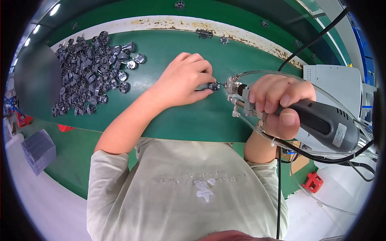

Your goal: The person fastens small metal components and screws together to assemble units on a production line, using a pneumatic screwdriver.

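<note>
On the green bench top, my left hand has its fingers and thumb closed around a small round dark part with a metallic face. My right hand is wrapped round a grey and black powered screwdriver, held lying sideways. Its metal tip assembly points left and meets or nearly meets the part's face; I cannot tell if they touch. A clear tube and black cables run along the tool. What my left palm covers is hidden.
A heap of similar dark round parts with stems lies at the left of the bench. Several loose ones sit along the white, rust-flaked rail at the back. To the right stands a light grey machine box. A red plastic piece lies below right.
</note>
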A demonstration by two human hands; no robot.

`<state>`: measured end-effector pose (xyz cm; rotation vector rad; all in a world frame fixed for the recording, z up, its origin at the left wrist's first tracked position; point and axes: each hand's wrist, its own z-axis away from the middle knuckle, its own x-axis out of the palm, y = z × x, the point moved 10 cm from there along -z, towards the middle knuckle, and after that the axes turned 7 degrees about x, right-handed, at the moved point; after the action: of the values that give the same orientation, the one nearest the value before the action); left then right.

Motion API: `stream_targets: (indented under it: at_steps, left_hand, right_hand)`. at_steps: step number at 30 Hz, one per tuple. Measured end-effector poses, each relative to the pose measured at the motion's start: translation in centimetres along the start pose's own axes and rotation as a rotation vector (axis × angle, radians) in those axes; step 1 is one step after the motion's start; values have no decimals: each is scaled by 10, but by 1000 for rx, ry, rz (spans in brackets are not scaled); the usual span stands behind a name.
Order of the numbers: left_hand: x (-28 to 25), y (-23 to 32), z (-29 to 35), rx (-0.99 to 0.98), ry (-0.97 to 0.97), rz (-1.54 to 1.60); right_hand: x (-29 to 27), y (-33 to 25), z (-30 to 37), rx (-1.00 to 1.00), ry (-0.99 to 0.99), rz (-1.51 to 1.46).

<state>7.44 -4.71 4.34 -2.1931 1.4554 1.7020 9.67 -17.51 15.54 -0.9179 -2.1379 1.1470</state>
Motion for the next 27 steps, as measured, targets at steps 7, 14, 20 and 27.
stream_targets:
  at_steps: [7, 14, 20, 27]
  left_hand:
    - [2, -3, -2, -5, -15, 7]
    - [0, -2, -3, 25, -18, 9]
    - [3, -4, 2, 18, -9, 19]
    - [0, -3, 0, 30, 15, 23]
  right_hand:
    - [4, 2, -3, 14, 24, 36]
    - [21, 9, -12, -73, -98, 175]
    - [13, 10, -7, 37, -6, -89]
    - [8, -36, 1, -96, -89, -64]
